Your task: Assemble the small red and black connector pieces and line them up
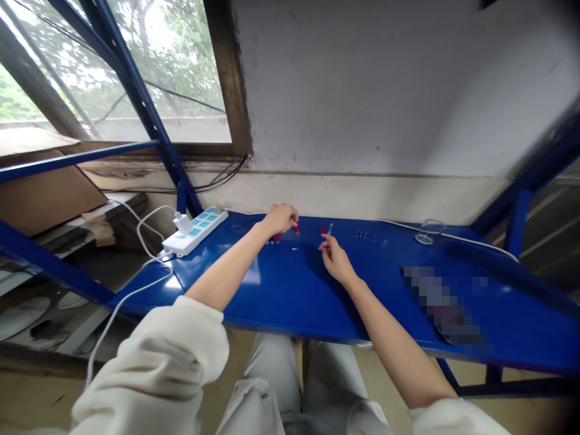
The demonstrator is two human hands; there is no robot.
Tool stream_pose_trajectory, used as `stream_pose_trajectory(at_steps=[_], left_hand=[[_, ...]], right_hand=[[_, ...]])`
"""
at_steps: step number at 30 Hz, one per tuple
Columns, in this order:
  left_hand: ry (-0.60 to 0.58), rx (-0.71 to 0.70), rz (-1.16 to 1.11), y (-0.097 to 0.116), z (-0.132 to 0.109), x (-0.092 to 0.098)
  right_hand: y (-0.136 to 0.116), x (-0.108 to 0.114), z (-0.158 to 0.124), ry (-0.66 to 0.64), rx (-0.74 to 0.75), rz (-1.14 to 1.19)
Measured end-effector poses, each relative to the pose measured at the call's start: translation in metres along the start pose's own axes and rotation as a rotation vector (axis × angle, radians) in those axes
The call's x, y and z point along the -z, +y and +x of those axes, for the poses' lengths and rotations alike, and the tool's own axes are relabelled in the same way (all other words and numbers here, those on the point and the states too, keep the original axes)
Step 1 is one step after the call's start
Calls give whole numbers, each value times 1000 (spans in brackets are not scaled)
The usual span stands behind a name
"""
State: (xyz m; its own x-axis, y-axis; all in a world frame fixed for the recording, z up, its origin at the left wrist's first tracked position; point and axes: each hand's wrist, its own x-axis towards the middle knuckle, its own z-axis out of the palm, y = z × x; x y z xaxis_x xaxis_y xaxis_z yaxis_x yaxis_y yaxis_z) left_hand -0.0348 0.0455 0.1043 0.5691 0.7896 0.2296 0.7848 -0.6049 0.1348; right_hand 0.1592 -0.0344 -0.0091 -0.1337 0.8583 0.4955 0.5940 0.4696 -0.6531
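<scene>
My left hand [281,219] reaches to the back of the blue table, its fingers pinched at the top of a small red-and-clear tube [296,229]. Under that hand stand several more small pieces, dark and red [277,238], partly covered by it. To the right, my right hand [334,257] hovers with thumb and index finger apart and the other fingers loosely curled. Just beyond its fingertips are a small red piece [323,229] and a clear tube [330,228]. A tiny pale scrap [295,249] lies between the hands.
A white power strip [194,232] with a plug and cable lies on the left of the blue table [281,296]. Several tiny clear pieces [361,234] sit right of my right hand. Farther right are a clear round dish [424,239] and a blurred-out flat object [444,305].
</scene>
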Motion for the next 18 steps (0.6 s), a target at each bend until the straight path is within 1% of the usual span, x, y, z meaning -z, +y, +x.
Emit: stream_pose_trajectory(at_steps=[3, 5, 9, 15, 18], left_hand=[[-75, -4, 111, -9, -5, -7], [-93, 4, 129, -13, -10, -15], [-84, 42, 104, -19, -15, -26], [-41, 67, 41, -24, -17, -27], [-43, 59, 42, -25, -17, -27]], right_hand=[[1, 1, 0, -12, -12, -19], [1, 2, 0, -25, -17, -29], [-1, 2, 0, -36, -15, -43], [0, 3, 0, -51, -25, -49], [0, 3, 0, -55, -31, -46]])
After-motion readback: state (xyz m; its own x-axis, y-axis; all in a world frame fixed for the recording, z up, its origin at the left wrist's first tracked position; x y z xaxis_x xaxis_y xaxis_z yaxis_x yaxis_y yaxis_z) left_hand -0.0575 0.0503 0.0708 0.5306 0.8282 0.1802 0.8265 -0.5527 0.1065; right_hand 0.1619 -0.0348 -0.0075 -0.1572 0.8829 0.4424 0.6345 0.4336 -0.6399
